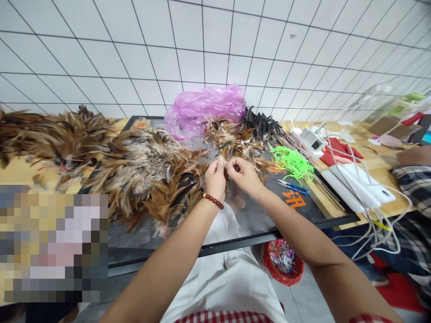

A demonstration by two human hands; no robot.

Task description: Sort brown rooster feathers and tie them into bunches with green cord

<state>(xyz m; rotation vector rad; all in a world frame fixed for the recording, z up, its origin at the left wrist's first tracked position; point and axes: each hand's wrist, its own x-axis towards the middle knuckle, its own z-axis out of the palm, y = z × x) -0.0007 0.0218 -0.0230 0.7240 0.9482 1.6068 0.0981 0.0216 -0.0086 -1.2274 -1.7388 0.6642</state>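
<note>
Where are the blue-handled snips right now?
In the head view, the blue-handled snips lie to the right of the right hand, on the dark board, between the bright green cords and the orange lettering.

Before you, a white tiled wall [215, 27], ruled by dark joints and bearing a small grey mark [292, 36] at upper right, rises behind a light wooden table [20, 170]. Beneath you lies a grey floor [299, 303]; bright light illuminates your surroundings.
</note>
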